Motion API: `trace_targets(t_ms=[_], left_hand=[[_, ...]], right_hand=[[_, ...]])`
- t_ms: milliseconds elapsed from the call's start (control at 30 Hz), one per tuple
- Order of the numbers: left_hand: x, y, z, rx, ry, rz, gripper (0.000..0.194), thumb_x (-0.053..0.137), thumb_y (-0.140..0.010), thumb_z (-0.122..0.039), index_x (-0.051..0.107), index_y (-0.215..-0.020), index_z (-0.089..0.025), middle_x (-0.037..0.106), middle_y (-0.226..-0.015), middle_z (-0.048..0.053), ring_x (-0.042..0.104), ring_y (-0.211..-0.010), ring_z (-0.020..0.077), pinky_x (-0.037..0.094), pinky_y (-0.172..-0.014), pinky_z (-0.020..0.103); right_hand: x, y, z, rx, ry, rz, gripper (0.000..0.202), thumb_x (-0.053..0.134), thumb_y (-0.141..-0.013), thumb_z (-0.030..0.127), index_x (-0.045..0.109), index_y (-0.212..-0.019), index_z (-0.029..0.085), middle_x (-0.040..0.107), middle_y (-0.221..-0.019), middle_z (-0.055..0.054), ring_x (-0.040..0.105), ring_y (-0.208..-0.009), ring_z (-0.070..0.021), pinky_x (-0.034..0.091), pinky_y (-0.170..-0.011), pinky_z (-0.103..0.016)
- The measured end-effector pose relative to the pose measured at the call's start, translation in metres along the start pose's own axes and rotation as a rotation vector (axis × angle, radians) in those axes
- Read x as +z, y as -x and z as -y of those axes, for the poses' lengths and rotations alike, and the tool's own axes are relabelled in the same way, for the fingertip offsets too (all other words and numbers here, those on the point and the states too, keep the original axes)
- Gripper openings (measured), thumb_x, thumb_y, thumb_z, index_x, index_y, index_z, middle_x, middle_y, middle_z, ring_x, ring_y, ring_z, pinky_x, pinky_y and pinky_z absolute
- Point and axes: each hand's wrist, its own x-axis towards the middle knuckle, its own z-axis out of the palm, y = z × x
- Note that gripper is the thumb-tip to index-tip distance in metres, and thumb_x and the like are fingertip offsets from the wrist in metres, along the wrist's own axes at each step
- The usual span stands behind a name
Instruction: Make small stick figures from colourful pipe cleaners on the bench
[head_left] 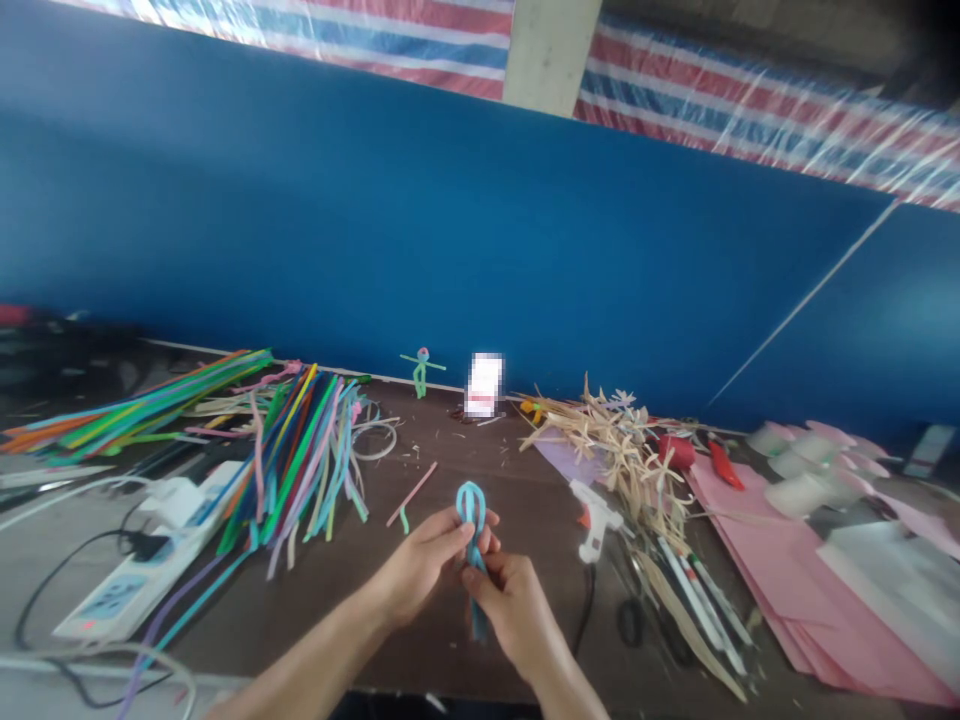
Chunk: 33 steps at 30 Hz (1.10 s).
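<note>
Between my two hands is a light blue pipe cleaner (471, 492), bent into a loop at the top with its ends hanging down together. My left hand (431, 560) pinches it just under the loop. Lower down, my right hand (506, 595) grips the strands between thumb and fingers. Past my hands, a short pink pipe cleaner (412, 493) and a small green piece (404, 519) lie on the dark table (315, 610). A little green pipe-cleaner figure (421, 375) with outstretched arms stands near the blue wall.
Left are bundles of coloured pipe cleaners (300, 450) and a white power strip (150, 565) with cables. A blurred phone-like bright rectangle (484, 385) stands at the back. Right lie a glue gun (596, 520), dried straw flowers (622, 440), pens (701, 605), scissors (631, 620) and pink sheets (780, 570).
</note>
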Motion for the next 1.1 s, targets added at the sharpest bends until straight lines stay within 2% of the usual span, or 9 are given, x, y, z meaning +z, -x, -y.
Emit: trace_targets(t_ms=[100,200,333,467,533,633,733,900,1100], left_hand=[[-0.002,0.000,0.001,0.031,-0.052,0.011,0.019,0.050,-0.079,-0.030,0.055,-0.083,-0.013,0.052,-0.075,0.003,0.050,-0.075,0.0145,0.038,-0.066,0.025],[-0.003,0.001,-0.002,0.078,-0.243,0.026,0.021,0.044,-0.082,-0.031,0.053,-0.076,-0.013,0.052,-0.075,0.003,0.048,-0.075,0.0143,0.037,-0.070,0.027],[-0.003,0.003,-0.007,0.118,-0.457,0.034,0.024,0.037,-0.085,-0.031,0.051,-0.076,-0.014,0.052,-0.078,0.004,0.047,-0.081,0.0164,0.035,-0.079,0.030],[-0.003,0.002,-0.008,0.139,-0.531,0.012,0.025,0.034,-0.085,-0.032,0.049,-0.075,-0.015,0.053,-0.079,0.004,0.047,-0.079,0.0166,0.035,-0.079,0.030],[-0.004,0.000,-0.006,0.152,-0.560,-0.011,0.025,0.032,-0.085,-0.032,0.048,-0.074,-0.016,0.054,-0.079,0.004,0.048,-0.079,0.0163,0.036,-0.077,0.030],[-0.006,-0.002,-0.004,0.192,-0.638,-0.052,0.027,0.032,-0.086,-0.034,0.047,-0.072,-0.017,0.053,-0.076,0.003,0.048,-0.076,0.0153,0.036,-0.074,0.027],[-0.007,-0.002,0.001,0.203,-0.783,-0.064,0.031,0.029,-0.087,-0.035,0.047,-0.069,-0.017,0.050,-0.069,0.001,0.046,-0.067,0.0129,0.037,-0.067,0.024],[-0.006,0.003,0.010,0.286,-0.925,-0.014,0.028,0.028,-0.088,-0.032,0.045,-0.072,-0.016,0.046,-0.065,-0.001,0.040,-0.060,0.0105,0.036,-0.058,0.022],[-0.006,0.014,0.005,0.391,-1.102,0.085,0.020,0.030,-0.085,-0.021,0.049,-0.085,-0.017,0.053,-0.075,0.003,0.047,-0.069,0.0127,0.040,-0.068,0.025]], right_hand=[[-0.003,0.001,-0.004,0.015,0.007,0.006,0.033,0.057,-0.070,0.044,0.055,-0.058,0.013,0.050,-0.044,0.002,0.042,-0.036,-0.0070,0.033,-0.038,-0.018],[-0.005,0.002,-0.004,0.010,0.044,-0.001,0.034,0.056,-0.070,0.045,0.054,-0.058,0.013,0.050,-0.043,0.003,0.043,-0.035,-0.0075,0.033,-0.038,-0.018],[-0.006,0.002,-0.005,-0.006,0.097,-0.025,0.033,0.055,-0.072,0.044,0.054,-0.060,0.013,0.048,-0.041,0.003,0.042,-0.035,-0.0074,0.031,-0.037,-0.018],[-0.010,0.002,-0.008,-0.035,0.160,-0.031,0.031,0.051,-0.076,0.042,0.057,-0.068,0.012,0.050,-0.044,0.003,0.044,-0.038,-0.0084,0.032,-0.040,-0.018],[-0.014,0.002,-0.005,-0.123,0.260,-0.074,0.027,0.053,-0.075,0.037,0.060,-0.071,0.012,0.056,-0.054,0.000,0.050,-0.047,-0.0103,0.036,-0.045,-0.019],[-0.021,0.004,0.008,-0.317,0.404,-0.225,0.017,0.054,-0.075,0.030,0.062,-0.072,0.015,0.060,-0.071,-0.003,0.055,-0.064,-0.0131,0.041,-0.057,-0.021],[-0.026,0.005,0.025,-0.407,0.391,-0.307,0.014,0.052,-0.078,0.028,0.060,-0.078,0.016,0.058,-0.072,-0.003,0.055,-0.067,-0.0135,0.042,-0.061,-0.022],[-0.023,0.006,0.038,-0.349,0.236,-0.161,0.017,0.051,-0.079,0.031,0.058,-0.081,0.016,0.056,-0.068,-0.001,0.052,-0.060,-0.0111,0.041,-0.054,-0.020],[-0.025,0.009,0.042,-0.170,-0.017,0.063,0.029,0.054,-0.077,0.041,0.054,-0.068,0.013,0.048,-0.055,0.003,0.042,-0.043,-0.0049,0.035,-0.042,-0.017]])
